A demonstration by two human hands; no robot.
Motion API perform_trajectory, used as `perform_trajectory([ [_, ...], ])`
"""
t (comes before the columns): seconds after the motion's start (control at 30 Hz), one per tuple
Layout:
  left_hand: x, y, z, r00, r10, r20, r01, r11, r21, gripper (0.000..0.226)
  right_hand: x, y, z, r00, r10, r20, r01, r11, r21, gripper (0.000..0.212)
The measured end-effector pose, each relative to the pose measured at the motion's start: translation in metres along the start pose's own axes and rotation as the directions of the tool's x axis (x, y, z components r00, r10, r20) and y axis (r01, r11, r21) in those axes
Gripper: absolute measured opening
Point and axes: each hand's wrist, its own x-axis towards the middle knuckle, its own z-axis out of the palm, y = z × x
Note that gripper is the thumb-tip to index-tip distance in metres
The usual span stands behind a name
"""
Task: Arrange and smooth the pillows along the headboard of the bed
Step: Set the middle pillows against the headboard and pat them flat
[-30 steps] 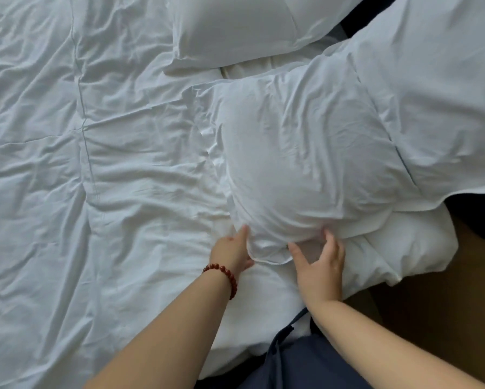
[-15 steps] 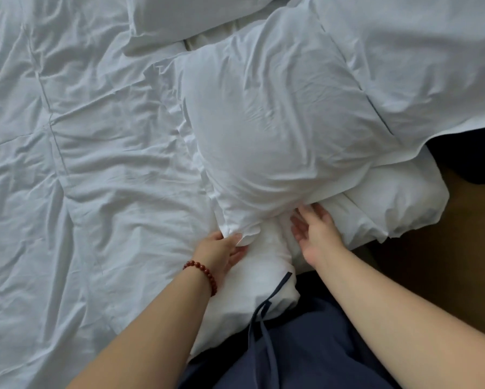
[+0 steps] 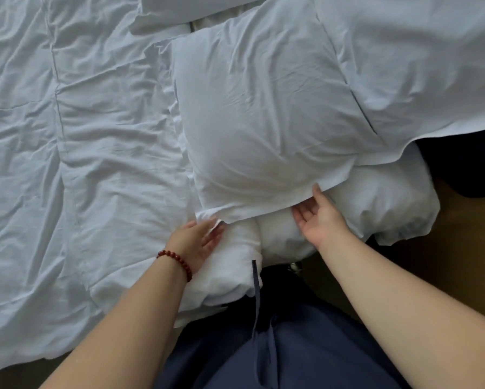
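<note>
the plump white cotton-cased pillow [image 3: 263, 116] lies by the bed's near edge, pressed against a second white pillow [image 3: 418, 66]. the left hand [image 3: 196, 242], fingers straight, touches its loose lower corner. the right hand [image 3: 319, 217], palm up and fingers open, reaches under the hem. placing looks nearly done, but the creased case and untucked flap remain.

No readable text, label or number anywhere.

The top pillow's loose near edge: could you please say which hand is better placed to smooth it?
Probably the right hand: its open fingers touch the top pillow mid-edge; the left hand sits at its corner.
</note>
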Motion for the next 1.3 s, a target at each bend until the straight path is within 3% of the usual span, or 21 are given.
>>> perform_trajectory([
  [0.13, -0.007, -0.017, 0.013, 0.985, -0.025, -0.173, 0.003, 0.992, -0.129, 0.031, 0.007, -0.027, -0.007, 0.998, -0.044, -0.042, 0.045, 0.998, 0.034, 0.006],
  [0.27, -0.030, -0.054, 0.078, 0.987, -0.156, 0.043, 0.159, 0.984, -0.083, 0.040, -0.002, -0.013, -0.020, 1.000, 0.030, -0.005, -0.030, 0.999, -0.036, 0.015],
  [0.33, -0.029, -0.064, 0.107, 0.983, -0.146, 0.111, 0.156, 0.984, -0.083, 0.062, -0.002, -0.026, -0.022, 0.995, 0.086, 0.044, -0.085, 0.996, -0.032, 0.006],
  [0.4, -0.023, -0.065, 0.127, 0.987, -0.092, 0.131, 0.108, 0.987, -0.120, 0.069, 0.005, -0.049, -0.019, 0.992, 0.096, 0.076, -0.097, 0.995, 0.008, 0.013],
  [0.5, -0.008, -0.060, 0.133, 0.992, -0.017, 0.123, 0.039, 0.984, -0.173, 0.058, 0.008, -0.067, -0.002, 0.992, 0.109, 0.069, -0.109, 0.994, -0.003, 0.020],
  [0.63, 0.013, -0.067, 0.138, 0.997, -0.024, 0.068, 0.037, 0.977, -0.210, 0.032, 0.017, -0.070, -0.012, 0.998, 0.026, -0.063, -0.029, 0.998, -0.049, 0.021],
  [0.77, 0.014, -0.083, 0.140, 0.983, -0.136, 0.120, 0.151, 0.980, -0.132, 0.044, 0.016, -0.073, -0.036, 0.999, 0.031, -0.025, -0.030, 0.999, 0.036, 0.004],
  [0.83, 0.009, -0.085, 0.152, 0.969, -0.148, 0.199, 0.177, 0.975, -0.137, 0.054, 0.024, -0.090, -0.034, 0.999, 0.034, 0.000, -0.033, 0.995, 0.096, 0.013],
  [0.9, 0.011, -0.081, 0.164, 0.967, -0.099, 0.232, 0.148, 0.968, -0.202, 0.042, 0.032, -0.109, -0.025, 1.000, 0.012, -0.010, -0.011, 0.990, 0.138, 0.023],
  [1.0, 0.020, -0.072, 0.175, 0.993, -0.007, 0.116, 0.042, 0.952, -0.303, 0.027, 0.035, -0.124, -0.022, 0.990, -0.053, -0.129, 0.077, 0.979, 0.190, 0.016],
  [1.13, 0.021, -0.073, 0.167, 0.998, 0.015, -0.062, -0.018, 0.998, -0.053, 0.012, 0.024, -0.113, -0.043, 0.943, -0.185, -0.277, 0.205, 0.978, 0.043, 0.004],
  [1.3, 0.005, -0.057, 0.162, 0.988, -0.145, 0.043, 0.141, 0.986, 0.086, 0.037, 0.011, -0.081, -0.027, 0.951, -0.175, -0.254, 0.149, 0.982, -0.118, 0.005],
])
